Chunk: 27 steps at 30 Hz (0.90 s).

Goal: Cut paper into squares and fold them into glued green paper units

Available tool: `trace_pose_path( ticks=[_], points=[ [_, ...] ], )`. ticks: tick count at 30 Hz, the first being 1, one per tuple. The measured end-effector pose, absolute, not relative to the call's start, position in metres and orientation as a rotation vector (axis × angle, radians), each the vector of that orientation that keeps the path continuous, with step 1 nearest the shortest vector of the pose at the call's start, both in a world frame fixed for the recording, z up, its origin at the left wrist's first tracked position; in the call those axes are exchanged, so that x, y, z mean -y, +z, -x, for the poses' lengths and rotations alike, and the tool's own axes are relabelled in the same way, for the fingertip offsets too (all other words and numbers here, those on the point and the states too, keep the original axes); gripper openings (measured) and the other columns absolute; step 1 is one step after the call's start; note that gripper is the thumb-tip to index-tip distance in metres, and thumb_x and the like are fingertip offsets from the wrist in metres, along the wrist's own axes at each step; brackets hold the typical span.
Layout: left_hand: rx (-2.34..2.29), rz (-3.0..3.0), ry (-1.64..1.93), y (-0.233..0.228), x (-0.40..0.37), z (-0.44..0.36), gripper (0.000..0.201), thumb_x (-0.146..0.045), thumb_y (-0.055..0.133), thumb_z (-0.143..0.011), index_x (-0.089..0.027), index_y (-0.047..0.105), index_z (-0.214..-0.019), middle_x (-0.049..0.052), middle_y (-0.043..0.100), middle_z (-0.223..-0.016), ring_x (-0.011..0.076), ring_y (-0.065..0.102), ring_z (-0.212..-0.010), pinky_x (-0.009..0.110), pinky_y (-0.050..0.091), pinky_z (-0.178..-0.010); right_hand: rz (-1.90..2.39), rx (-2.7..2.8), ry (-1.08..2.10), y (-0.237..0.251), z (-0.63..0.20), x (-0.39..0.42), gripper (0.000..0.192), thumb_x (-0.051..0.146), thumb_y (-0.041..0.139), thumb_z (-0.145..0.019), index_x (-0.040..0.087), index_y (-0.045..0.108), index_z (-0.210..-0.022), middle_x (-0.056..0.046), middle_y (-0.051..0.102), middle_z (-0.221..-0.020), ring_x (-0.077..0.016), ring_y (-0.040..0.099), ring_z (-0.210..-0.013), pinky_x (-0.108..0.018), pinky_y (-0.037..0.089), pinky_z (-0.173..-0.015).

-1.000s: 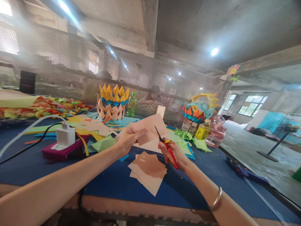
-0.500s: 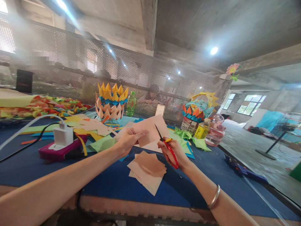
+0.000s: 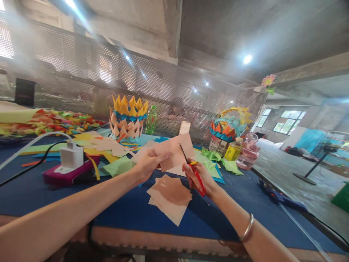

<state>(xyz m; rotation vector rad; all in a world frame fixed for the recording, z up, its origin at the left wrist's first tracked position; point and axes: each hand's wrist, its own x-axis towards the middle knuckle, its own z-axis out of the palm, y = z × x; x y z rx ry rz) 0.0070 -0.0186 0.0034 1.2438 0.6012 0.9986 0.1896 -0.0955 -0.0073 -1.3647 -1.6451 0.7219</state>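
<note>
- We hold one peach paper sheet (image 3: pixel 174 151) above the worktop (image 3: pixel 131 207), lifted clear of it so the blades can pass on both sides.
- Our left hand (image 3: pixel 148 162) pinches the sheet's left edge between thumb and fingers, keeping it taut and tilted towards us.
- Our right hand (image 3: pixel 197 174) grips one pair of red-handled scissors (image 3: pixel 192 169), fingers through the loops, blades pointing up into the sheet's right edge.
- Just below lies a loose stack of peach squares (image 3: pixel 169 196), near enough for cut pieces to drop onto it; we cannot count its layers.
- Further out we count two folded paper baskets, a crown-topped one (image 3: pixel 128 118) at the back left and a handled one (image 3: pixel 229 131) at the right.
- Two bottles stand there, green (image 3: pixel 151 120) and yellow (image 3: pixel 231 151), plus one pink jar (image 3: pixel 248 153).
- A white charger (image 3: pixel 71 155) sits on a magenta power strip (image 3: pixel 69 173).
</note>
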Motion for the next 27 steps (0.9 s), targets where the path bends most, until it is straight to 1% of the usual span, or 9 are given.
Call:
trace_pose_path(
  ticks=[3, 5, 9, 13, 18, 21, 25, 27],
  points=[
    [-0.575, -1.224, 0.992, 0.0005, 0.0191, -0.0087, 0.033, -0.039, 0.087, -0.056, -0.016, 0.075, -0.076, 0.003, 0.074, -0.073, 0.0140, 0.067, -0.065, 0.021, 0.050, -0.059, 1.369, 1.625, 0.714, -0.0080, -0.1892, 0.0963, 0.047, 0.068, 0.049, -0.084, 0.022, 0.045, -0.074, 0.008, 0.042, -0.040, -0.0092, 0.043, -0.031, -0.019, 0.033, -0.032],
    [-0.562, -1.219, 0.992, -0.0021, 0.0188, -0.0100, 0.035, -0.039, 0.087, -0.056, -0.017, 0.076, -0.081, 0.004, 0.076, -0.080, 0.0144, 0.068, -0.070, 0.021, 0.051, -0.063, 1.361, 1.627, 0.712, -0.0093, -0.1892, 0.0963, 0.048, 0.068, 0.048, -0.085, 0.022, 0.045, -0.074, 0.008, 0.042, -0.039, -0.0088, 0.042, -0.030, -0.019, 0.031, -0.032],
    [-0.562, -1.219, 0.974, -0.0045, 0.0185, -0.0112, 0.038, -0.040, 0.088, -0.055, -0.017, 0.075, -0.083, 0.005, 0.076, -0.083, 0.0162, 0.069, -0.074, 0.022, 0.052, -0.067, 1.330, 1.599, 0.732, -0.0119, -0.1894, 0.0960, 0.046, 0.066, 0.050, -0.086, 0.022, 0.044, -0.074, 0.008, 0.043, -0.038, -0.0079, 0.040, -0.029, -0.018, 0.029, -0.032],
    [-0.539, -1.217, 0.959, -0.0040, 0.0188, -0.0105, 0.041, -0.041, 0.087, -0.056, -0.018, 0.075, -0.088, 0.005, 0.076, -0.088, 0.0174, 0.069, -0.077, 0.024, 0.053, -0.070, 1.316, 1.557, 0.747, -0.0131, -0.1893, 0.0962, 0.047, 0.067, 0.051, -0.085, 0.023, 0.042, -0.072, 0.010, 0.039, -0.035, -0.0073, 0.036, -0.027, -0.018, 0.026, -0.030],
    [-0.557, -1.227, 0.941, -0.0044, 0.0185, -0.0099, 0.047, -0.043, 0.086, -0.056, -0.017, 0.074, -0.093, 0.008, 0.076, -0.093, 0.0218, 0.070, -0.085, 0.028, 0.054, -0.074, 1.327, 1.547, 0.718, -0.0137, -0.1893, 0.0955, 0.048, 0.067, 0.053, -0.083, 0.023, 0.040, -0.070, 0.010, 0.036, -0.036, -0.0064, 0.034, -0.026, -0.019, 0.025, -0.029],
    [-0.538, -1.247, 0.939, -0.0056, 0.0174, -0.0099, 0.048, -0.044, 0.085, -0.058, -0.017, 0.073, -0.096, 0.009, 0.075, -0.094, 0.0227, 0.070, -0.087, 0.028, 0.054, -0.074, 1.357, 1.570, 0.698, -0.0131, -0.1894, 0.0952, 0.047, 0.066, 0.054, -0.084, 0.023, 0.040, -0.069, 0.010, 0.038, -0.036, -0.0073, 0.037, -0.026, -0.019, 0.025, -0.029],
    [-0.541, -1.226, 0.937, -0.0046, 0.0174, -0.0098, 0.038, -0.040, 0.086, -0.059, -0.017, 0.075, -0.086, 0.006, 0.076, -0.086, 0.0182, 0.069, -0.077, 0.024, 0.053, -0.067, 1.406, 1.611, 0.650, -0.0097, -0.1878, 0.0969, 0.045, 0.063, 0.053, -0.085, 0.023, 0.039, -0.069, 0.008, 0.040, -0.036, -0.0086, 0.040, -0.027, -0.020, 0.028, -0.031],
    [-0.556, -1.217, 0.937, -0.0029, 0.0190, -0.0099, 0.034, -0.038, 0.086, -0.058, -0.017, 0.075, -0.082, 0.006, 0.076, -0.082, 0.0176, 0.069, -0.073, 0.023, 0.053, -0.065, 1.413, 1.623, 0.631, -0.0077, -0.1867, 0.0982, 0.045, 0.062, 0.053, -0.086, 0.023, 0.040, -0.069, 0.008, 0.040, -0.037, -0.0092, 0.041, -0.028, -0.020, 0.031, -0.032]
  ],
)
